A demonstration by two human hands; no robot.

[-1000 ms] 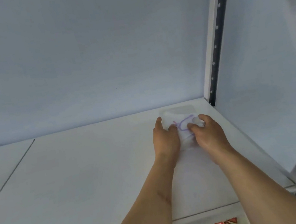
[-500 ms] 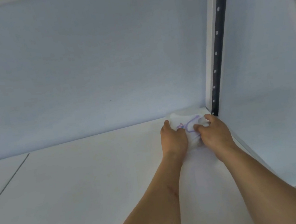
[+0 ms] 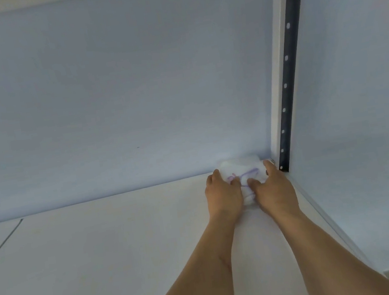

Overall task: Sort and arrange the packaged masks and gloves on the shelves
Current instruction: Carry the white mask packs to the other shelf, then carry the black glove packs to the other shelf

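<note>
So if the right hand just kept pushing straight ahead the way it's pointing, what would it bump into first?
The right hand points toward the back corner. Apart from the white packet it already holds, it would probably meet the back wall beside the dark slotted upright, though depth is hard to judge.

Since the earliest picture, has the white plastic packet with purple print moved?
Yes. The white plastic packet with purple print has slid back into the corner, toward the dark perforated upright.

Soft even light, faint shadows, wide-angle warp
</note>
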